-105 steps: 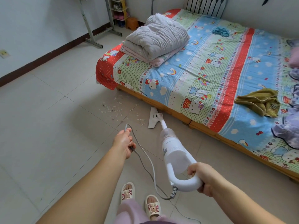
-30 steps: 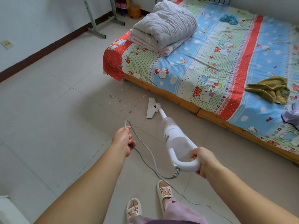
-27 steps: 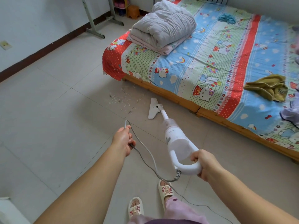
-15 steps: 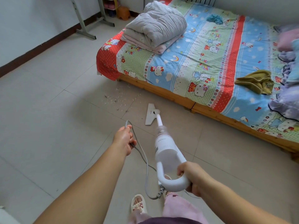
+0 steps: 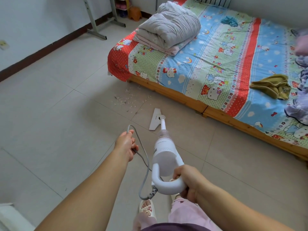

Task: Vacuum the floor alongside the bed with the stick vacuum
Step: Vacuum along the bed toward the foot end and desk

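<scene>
Both hands are busy: the right hand is wrapped round the loop handle at the top of the vacuum, and the left hand grips a bight of its grey cord, lifted off to the side. That vacuum slants down to its flat head, which sits on the floor near the bed frame, just short of a scatter of crumbs.

It looks like a light, rigid plastic stick, easy to steer one-handed from the loop, where the weight of the motor body sits close to the wrist. The head probably slides freely on smooth tile. The cord is limp and likely to snag, so it is best carried slack and clear of the head.
</scene>
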Motion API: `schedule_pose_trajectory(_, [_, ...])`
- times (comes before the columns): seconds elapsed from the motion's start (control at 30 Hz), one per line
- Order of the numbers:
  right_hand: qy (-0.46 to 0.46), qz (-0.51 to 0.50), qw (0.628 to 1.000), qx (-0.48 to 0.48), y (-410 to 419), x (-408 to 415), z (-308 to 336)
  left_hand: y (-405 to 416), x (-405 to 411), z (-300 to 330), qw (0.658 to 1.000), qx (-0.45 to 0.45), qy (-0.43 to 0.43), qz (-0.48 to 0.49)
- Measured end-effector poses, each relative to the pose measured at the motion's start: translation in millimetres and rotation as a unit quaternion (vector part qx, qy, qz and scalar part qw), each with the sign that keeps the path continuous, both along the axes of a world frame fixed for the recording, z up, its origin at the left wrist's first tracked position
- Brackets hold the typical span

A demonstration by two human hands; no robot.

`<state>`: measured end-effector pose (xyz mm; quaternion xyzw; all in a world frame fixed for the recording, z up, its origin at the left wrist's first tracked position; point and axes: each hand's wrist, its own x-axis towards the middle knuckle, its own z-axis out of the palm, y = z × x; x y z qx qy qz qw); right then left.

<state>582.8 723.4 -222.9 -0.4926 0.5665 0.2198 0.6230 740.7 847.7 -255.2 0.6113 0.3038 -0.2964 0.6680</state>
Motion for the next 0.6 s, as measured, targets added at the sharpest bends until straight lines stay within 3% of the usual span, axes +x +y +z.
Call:
schedule_pose_trajectory(0.37, [-0.010,-0.085,0.992,0.095,19.4,14.9,16.0,3.3,6.1,1.4,1.000,-0.008,0.004,0.016])
schedule_pose_trajectory(0.6, [-0.045,-0.261,0.947,0.184,17.0,28.0,15.0,5.8,11.8,2.5,0.999,-0.011,0.008,0.030])
